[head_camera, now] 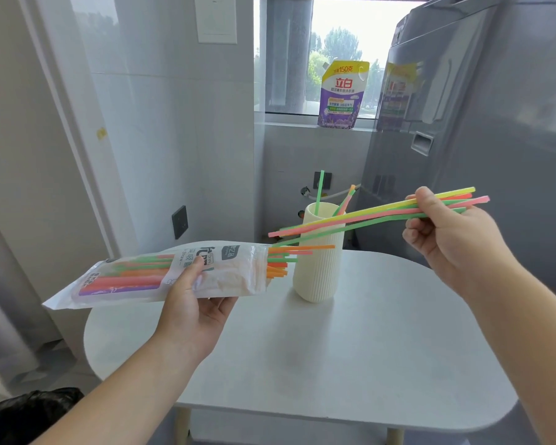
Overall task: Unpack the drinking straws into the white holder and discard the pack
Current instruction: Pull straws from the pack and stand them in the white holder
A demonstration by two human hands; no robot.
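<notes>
My left hand (193,303) holds the clear plastic straw pack (161,274) level above the table's left side, its open end facing right with several orange, green and pink straw tips (283,261) sticking out. My right hand (446,232) grips a bundle of several straws (366,216) in yellow, pink, orange and green, lying nearly level in front of the holder's top. The white ribbed holder (316,271) stands upright on the table with a few straws (319,191) in it.
The white oval table (350,364) carries only the holder. A black rubbish bag (23,412) sits at the lower left. A purple detergent pouch (342,94) stands on the window sill. A grey appliance (482,123) rises at the right.
</notes>
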